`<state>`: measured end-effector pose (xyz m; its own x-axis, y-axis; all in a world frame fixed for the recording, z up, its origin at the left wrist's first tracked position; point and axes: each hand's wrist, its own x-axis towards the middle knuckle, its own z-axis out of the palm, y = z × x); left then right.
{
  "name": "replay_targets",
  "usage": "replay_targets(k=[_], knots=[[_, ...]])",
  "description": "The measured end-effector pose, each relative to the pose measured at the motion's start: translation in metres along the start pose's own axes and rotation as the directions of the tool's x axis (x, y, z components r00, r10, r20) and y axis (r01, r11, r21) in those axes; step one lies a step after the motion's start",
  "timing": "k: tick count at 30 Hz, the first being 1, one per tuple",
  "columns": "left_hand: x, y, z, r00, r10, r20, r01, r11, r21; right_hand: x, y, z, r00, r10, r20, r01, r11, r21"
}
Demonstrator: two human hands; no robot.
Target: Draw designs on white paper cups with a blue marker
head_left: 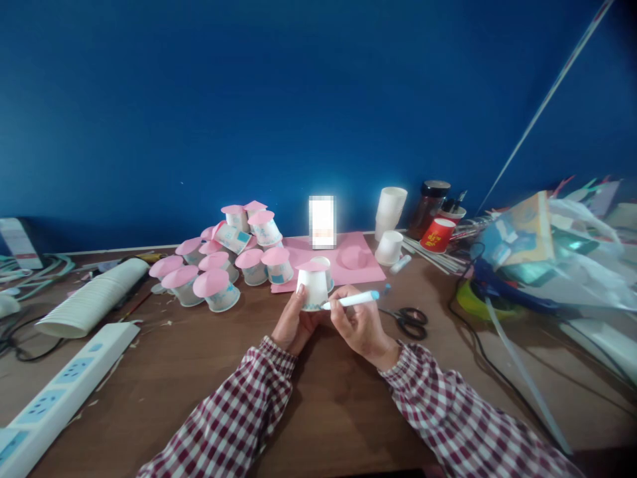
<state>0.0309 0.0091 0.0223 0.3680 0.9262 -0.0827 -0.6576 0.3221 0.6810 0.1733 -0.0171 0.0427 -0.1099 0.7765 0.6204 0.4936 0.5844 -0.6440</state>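
My left hand [295, 320] is closed around the lower side of a white paper cup [312, 290], which stands upside down with a pink paper cone on its top. Blue marks run along the cup's rim near the table. In my right hand [359, 325] is a white marker [354, 299] with a light blue end, its tip touching or very close to the cup's rim. Behind the held cup part of another cup shows. To the left stand several finished-looking cups [222, 300] with pink cone tops and blue drawings; one lies tipped over among them.
A pink paper sheet [365, 271] lies behind my hands. Scissors [412, 322] rest to the right, near a marker cap [387, 288]. White cups [389, 247], a red cup [438, 235] and a jar [426, 199] stand at the back right. A power strip [60, 392] and stacked cups [94, 299] lie left.
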Motion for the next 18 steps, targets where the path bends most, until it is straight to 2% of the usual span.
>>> replay_targets(k=[9, 18], knots=[[-0.0003, -0.0008, 0.0004, 1.0, -0.008, -0.007, 0.008, 1.0, -0.006, 0.0018, -0.0023, -0.0022, 0.999, -0.003, -0.034, 0.002, 1.0, -0.006], [0.0003, 0.0011, -0.002, 1.0, -0.008, -0.014, 0.008, 1.0, -0.027, 0.0008, 0.0019, -0.0001, 1.0, 0.013, 0.024, -0.013, 1.0, 0.01]])
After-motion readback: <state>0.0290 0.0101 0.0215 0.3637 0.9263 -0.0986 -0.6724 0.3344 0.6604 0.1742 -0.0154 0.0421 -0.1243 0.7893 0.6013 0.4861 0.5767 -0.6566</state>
